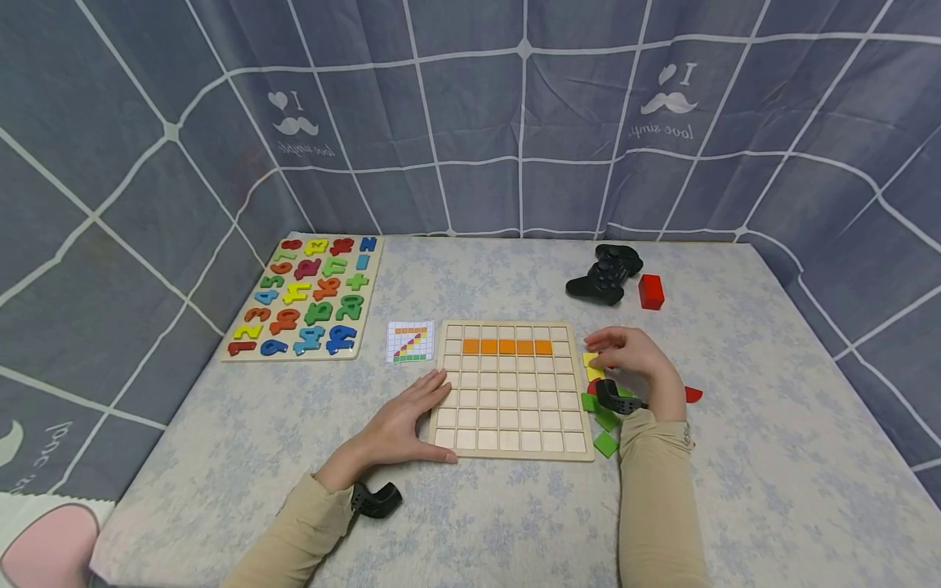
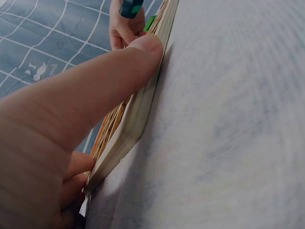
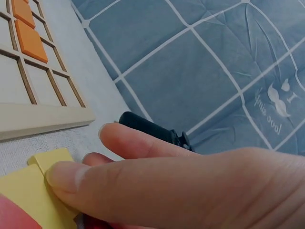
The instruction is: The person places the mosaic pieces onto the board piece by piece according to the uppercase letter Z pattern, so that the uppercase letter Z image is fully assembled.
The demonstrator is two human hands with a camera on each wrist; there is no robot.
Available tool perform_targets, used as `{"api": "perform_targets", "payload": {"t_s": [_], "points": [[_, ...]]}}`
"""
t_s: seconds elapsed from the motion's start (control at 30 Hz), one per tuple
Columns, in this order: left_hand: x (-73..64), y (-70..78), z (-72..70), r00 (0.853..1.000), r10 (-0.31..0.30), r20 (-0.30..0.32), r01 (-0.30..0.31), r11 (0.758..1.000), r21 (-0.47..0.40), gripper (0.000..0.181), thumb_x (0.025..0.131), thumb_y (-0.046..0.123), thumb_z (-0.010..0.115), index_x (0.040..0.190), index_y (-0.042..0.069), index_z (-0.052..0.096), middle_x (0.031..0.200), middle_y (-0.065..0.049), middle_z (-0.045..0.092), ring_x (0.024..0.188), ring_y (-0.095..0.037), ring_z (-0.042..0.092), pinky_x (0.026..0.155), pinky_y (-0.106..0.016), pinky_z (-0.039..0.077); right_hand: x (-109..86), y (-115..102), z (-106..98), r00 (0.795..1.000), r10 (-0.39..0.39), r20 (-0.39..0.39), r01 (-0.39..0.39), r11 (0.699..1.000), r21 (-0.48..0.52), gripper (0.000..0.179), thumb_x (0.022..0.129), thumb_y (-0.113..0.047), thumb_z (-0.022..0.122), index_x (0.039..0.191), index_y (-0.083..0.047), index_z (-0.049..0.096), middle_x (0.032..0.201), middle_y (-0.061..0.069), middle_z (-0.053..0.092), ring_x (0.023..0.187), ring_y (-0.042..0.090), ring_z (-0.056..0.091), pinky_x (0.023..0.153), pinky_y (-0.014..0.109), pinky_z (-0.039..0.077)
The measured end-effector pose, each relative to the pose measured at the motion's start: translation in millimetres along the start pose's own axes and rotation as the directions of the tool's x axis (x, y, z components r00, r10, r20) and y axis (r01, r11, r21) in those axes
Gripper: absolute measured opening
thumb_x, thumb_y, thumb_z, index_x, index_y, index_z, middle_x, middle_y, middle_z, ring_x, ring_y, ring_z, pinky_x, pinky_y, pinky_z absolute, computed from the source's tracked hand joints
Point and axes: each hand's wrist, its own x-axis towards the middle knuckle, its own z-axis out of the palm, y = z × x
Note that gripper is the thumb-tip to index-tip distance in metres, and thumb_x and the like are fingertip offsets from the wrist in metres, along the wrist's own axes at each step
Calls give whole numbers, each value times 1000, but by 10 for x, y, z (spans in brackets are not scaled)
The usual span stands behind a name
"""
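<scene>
A wooden grid board (image 1: 510, 456) lies in the middle of the table, with a row of orange square tiles (image 1: 507, 347) near its far side. My left hand (image 1: 400, 425) rests against the board's near left corner, its fingers along the left edge and the thumb on the front edge. Just right of the board, my right hand (image 1: 635, 355) is low over a loose pile of tiles. Its thumb touches a yellow tile (image 3: 52, 160), while the index finger stays apart from that tile. Green tiles (image 1: 606, 444) and red pieces lie around this hand, partly hidden by it.
A small pattern card (image 1: 410, 341) lies left of the board. Farther left is a number puzzle board (image 1: 345, 355). A black game controller (image 1: 606, 275) and a red block (image 1: 651, 291) stand at the back right. One red piece (image 1: 693, 394) lies right of my right wrist.
</scene>
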Motion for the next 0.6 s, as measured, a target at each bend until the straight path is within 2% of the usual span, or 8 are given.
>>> {"api": "perform_targets", "payload": {"t_s": [0.3, 0.6], "points": [[3, -1, 2, 1000, 1, 0, -1, 1000, 1, 105, 67, 61, 75, 145, 3, 34, 154, -10, 21, 142, -24, 14, 111, -48, 24, -4, 8, 14, 1000, 12, 19, -12, 1000, 18, 40, 82, -6, 69, 119, 5, 59, 109, 20, 61, 86, 22, 56, 73, 27, 50], [-2, 5, 2, 1000, 3, -4, -3, 1000, -3, 105, 67, 61, 75, 146, 4, 33, 155, -9, 20, 142, -23, 13, 111, -48, 23, -7, 20, -13, 998, -26, 51, 27, 999, -21, 40, 82, -2, 66, 119, 7, 58, 103, 18, 62, 86, 22, 56, 74, 27, 49]]}}
